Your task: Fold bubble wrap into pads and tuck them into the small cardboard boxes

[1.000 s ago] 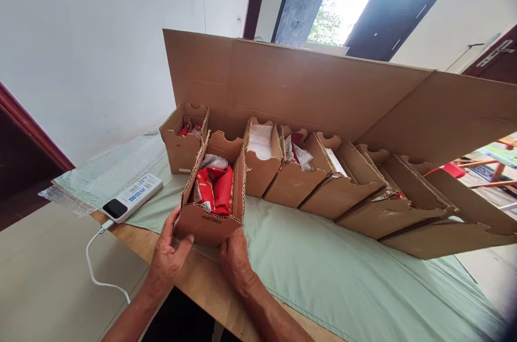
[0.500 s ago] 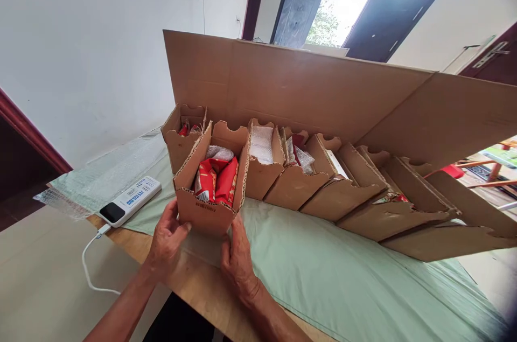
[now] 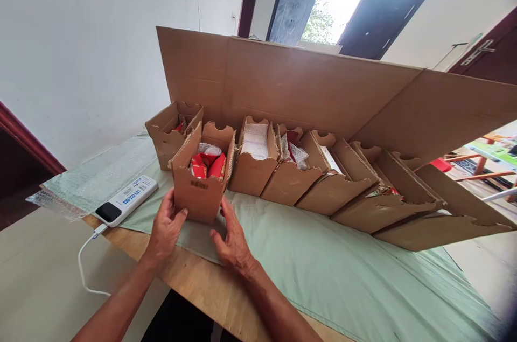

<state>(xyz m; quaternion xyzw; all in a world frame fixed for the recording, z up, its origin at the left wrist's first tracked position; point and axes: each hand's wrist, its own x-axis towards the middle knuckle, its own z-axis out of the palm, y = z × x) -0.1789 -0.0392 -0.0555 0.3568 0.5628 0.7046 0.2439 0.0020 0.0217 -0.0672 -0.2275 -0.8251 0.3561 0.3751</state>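
A small open cardboard box (image 3: pixel 198 195) with red packets (image 3: pixel 205 165) inside stands upright on the green cloth (image 3: pixel 323 272), second from the left in a row of similar boxes. My left hand (image 3: pixel 166 228) touches its lower left corner, thumb against the front face, fingers apart. My right hand (image 3: pixel 232 239) lies at its lower right corner, fingers stretched toward the box base. Neither hand wraps around it.
More cardboard boxes (image 3: pixel 291 180) run to the right, leaning over. A big cardboard sheet (image 3: pixel 307 83) stands behind them. A white device (image 3: pixel 126 199) with a cable lies at the left on the wooden table (image 3: pixel 205 291). Bubble wrap (image 3: pixel 100 172) covers the far left.
The box with red packets was tilted toward me and held at its base. It has been pushed back upright onto the cloth, and both hands have loosened from it.
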